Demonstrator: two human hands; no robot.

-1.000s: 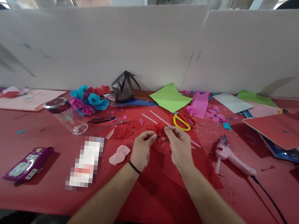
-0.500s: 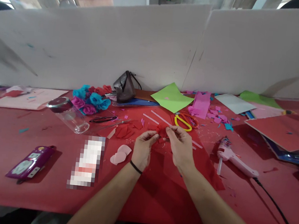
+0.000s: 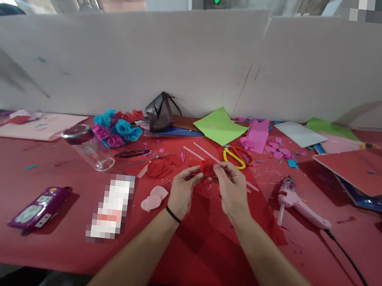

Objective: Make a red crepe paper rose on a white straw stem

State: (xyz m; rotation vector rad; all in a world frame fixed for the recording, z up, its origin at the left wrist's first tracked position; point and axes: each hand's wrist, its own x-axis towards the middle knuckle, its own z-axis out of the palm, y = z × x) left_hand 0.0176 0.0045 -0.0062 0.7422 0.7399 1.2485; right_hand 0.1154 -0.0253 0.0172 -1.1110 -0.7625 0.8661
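Near the centre of the frame, a small piece of red paper sits between the person's two hands, above the red tabletop. The left hand pinches its left edge between thumb and fingers; the right hand grips the other side, fingers curled and close together. How tightly each presses cannot be told.

The paper looks thin, so an uneven pull from either hand could tear or crease it. If dropped, it could be lost against the red surface or among the red scraps just left of centre. The scissors lie just beyond the right hand, where a careless reach might knock them. The glue gun, right of centre, could be dragged by its cord.

No brand is legible: the white item at lower left is pixelated, the purple case's markings are unreadable, and the green sign at the top is too small to read.
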